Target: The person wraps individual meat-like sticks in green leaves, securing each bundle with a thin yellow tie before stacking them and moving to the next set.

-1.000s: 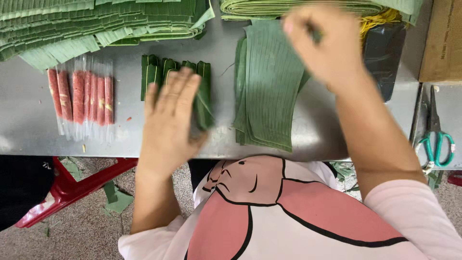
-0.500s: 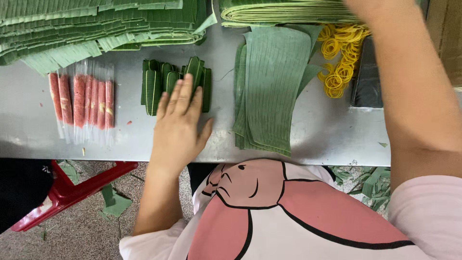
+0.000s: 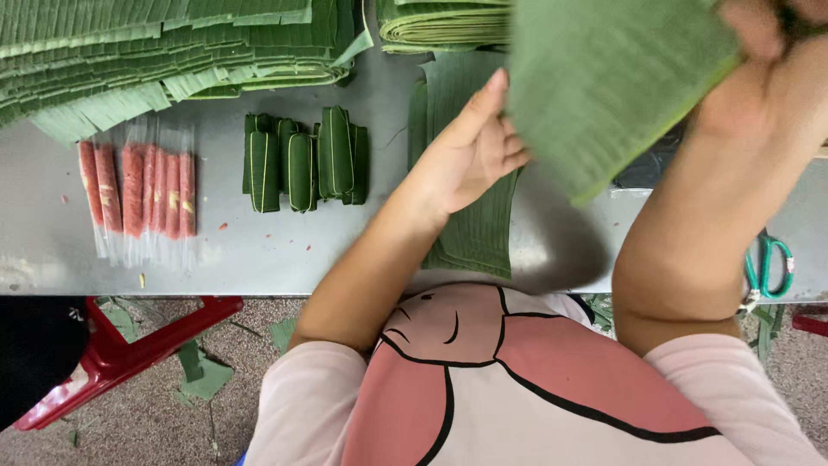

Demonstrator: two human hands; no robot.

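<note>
Grey metal tabletop [image 3: 259, 250] fills the view from my head camera, with a speckled floor below its near edge.

My right hand [image 3: 780, 34] sits at the top right corner, its fingers blurred and partly cut off by the frame; they are closed on the upper corner of a broad, flat, ribbed green leaf sheet [image 3: 604, 86], which hangs tilted above the table and hides part of what lies behind it. My left hand [image 3: 474, 151] is palm-up under the sheet's lower left edge, fingers spread apart and slightly curled, the fingertips touching or just under the sheet; I cannot tell if they grip it. Beneath that hand lies a flat stack of cut green leaf strips [image 3: 474, 233], reaching to the table's near edge.

Left of the stack stands a small cluster of folded dark green leaf parcels tied with thin bands [image 3: 306, 160]. Further left, well apart from my hands, lie clear plastic sleeves holding red-orange sticks [image 3: 138, 194]. A wide pile of long green leaves [image 3: 155, 60] runs along the far side, and a second folded pile of leaves [image 3: 444, 26] sits behind the stack. Green-handled scissors [image 3: 768, 267] rest near the right edge. A red plastic stool leg [image 3: 121, 354] shows on the floor.
</note>
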